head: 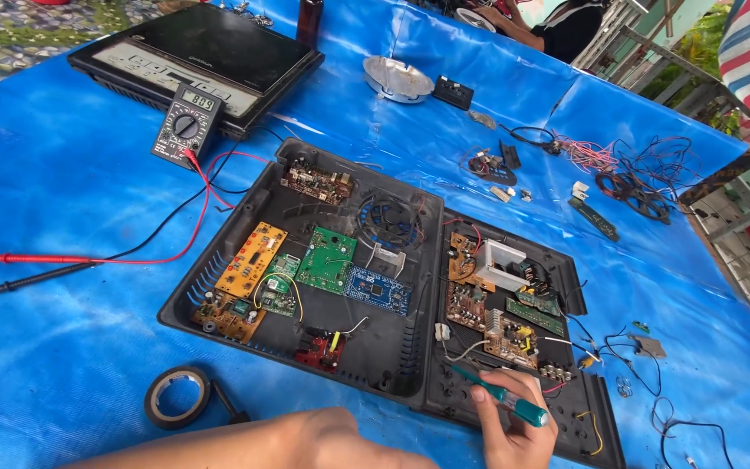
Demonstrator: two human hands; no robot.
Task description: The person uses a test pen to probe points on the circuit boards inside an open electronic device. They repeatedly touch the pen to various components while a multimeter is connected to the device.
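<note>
My right hand [514, 430] grips a green-handled screwdriver [503, 396] over the near right corner of a black plastic tray [566, 260], its tip pointing toward a brown circuit board [508, 337]. My left hand [323, 439] rests on the blue tarp at the bottom edge, fingers folded under and holding nothing I can see. Just beyond it lies a larger black casing [219, 274] with orange [251, 259], green [326, 259], blue [378, 289] and red [321, 349] circuit boards and a round fan grille [390, 219].
A roll of black tape [177, 396] lies at the near left. A multimeter [186, 124] leans on a black flat appliance [206, 52], its red probe [41, 258] and black probe [32, 279] at the left. A metal dish [398, 78], loose wires [644, 178] and another person [557, 26] are farther off.
</note>
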